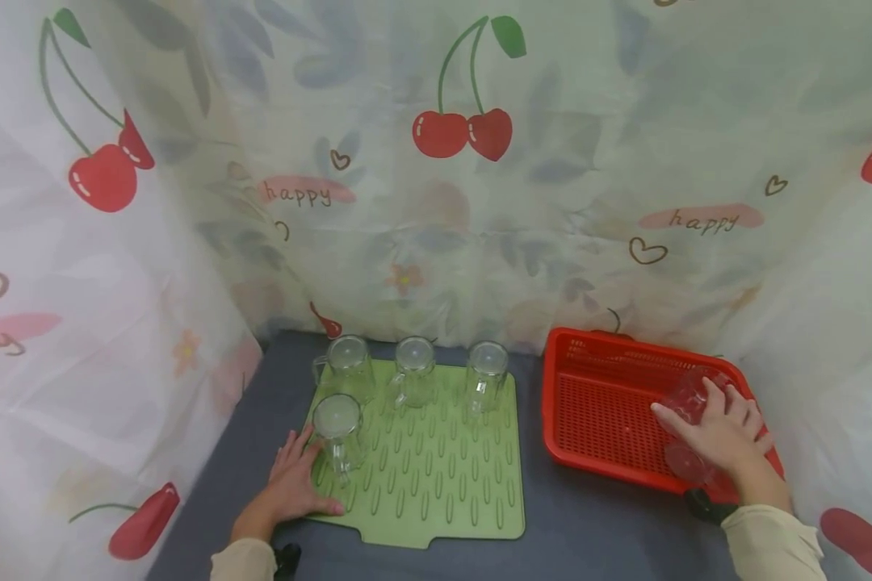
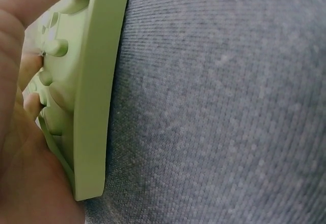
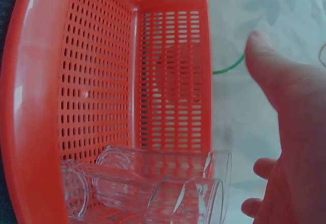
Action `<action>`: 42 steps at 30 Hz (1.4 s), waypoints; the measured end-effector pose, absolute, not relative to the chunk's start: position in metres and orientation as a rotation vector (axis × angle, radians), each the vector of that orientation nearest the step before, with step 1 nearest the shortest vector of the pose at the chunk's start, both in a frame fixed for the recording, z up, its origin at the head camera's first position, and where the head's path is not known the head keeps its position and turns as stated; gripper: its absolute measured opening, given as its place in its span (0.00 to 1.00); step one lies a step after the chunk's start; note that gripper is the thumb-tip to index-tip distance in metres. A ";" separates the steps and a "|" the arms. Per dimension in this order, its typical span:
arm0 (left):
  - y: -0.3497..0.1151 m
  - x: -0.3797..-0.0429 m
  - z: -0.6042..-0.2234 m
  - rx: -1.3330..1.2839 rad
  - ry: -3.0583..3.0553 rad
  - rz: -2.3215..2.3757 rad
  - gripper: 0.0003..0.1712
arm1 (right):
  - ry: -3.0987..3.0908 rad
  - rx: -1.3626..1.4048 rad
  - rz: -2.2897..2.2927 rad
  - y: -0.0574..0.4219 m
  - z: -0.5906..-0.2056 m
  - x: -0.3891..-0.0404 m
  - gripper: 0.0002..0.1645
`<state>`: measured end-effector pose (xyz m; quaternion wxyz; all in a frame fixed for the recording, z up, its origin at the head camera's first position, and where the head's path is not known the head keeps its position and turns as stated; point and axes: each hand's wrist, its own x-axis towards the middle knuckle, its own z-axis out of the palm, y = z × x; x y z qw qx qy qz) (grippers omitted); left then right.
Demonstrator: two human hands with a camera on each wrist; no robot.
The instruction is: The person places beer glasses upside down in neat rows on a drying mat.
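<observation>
My left hand [image 1: 294,480] rests at the left edge of a green drying mat [image 1: 436,484], fingers spread, with the thumb on its front corner. In the left wrist view the palm lies against the mat's rim [image 2: 94,96]. Beside those fingers a glass mug [image 1: 337,424] stands upside down. My right hand [image 1: 727,428] hovers over the right end of a red basket [image 1: 581,460], thumb and fingers apart. Below it, glasses lie on their sides in the basket, one glass [image 3: 188,198] in front of another glass [image 3: 158,160]. The right wrist view shows nothing within the hand's grasp.
Along the mat's back edge stand three more upturned glass mugs: a left mug [image 1: 349,367], a middle mug [image 1: 414,371] and a right mug [image 1: 487,371]. A dark grey cloth [image 1: 552,524] covers the table. Cherry-printed curtains [image 1: 436,242] enclose the back and sides.
</observation>
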<state>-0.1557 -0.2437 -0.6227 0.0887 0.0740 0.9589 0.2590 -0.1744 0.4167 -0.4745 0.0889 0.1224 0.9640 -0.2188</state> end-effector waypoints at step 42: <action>-0.243 -0.154 -0.624 0.228 2.821 0.918 0.74 | 2.961 0.256 -0.709 0.439 -0.491 -0.164 0.59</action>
